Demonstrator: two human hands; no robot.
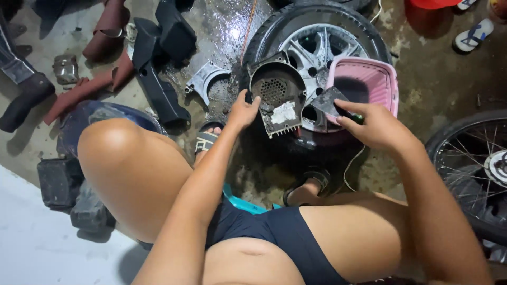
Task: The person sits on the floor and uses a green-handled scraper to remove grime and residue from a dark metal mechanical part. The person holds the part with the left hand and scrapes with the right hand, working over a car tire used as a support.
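A: Nearest the lens, bare knees and dark shorts frame the shot of a person seated low over a wet concrete floor.

B: And the part in hand?

A: A dark, grimy engine cover, rounded at the top with a honeycomb vent grille, finned along its lower edge, a white smear on its face. It is held tilted above a car wheel with an alloy rim lying flat.

B: The grip?

A: The left hand clasps the cover's left edge, thumb in front, fingers curled behind. The right hand is closed round a flat-bladed scraper, its blade just beside the cover's right side; contact cannot be told.

B: Around them?

A: A pink plastic basket rests on the wheel; black body panels lie left, a spoked wheel right.
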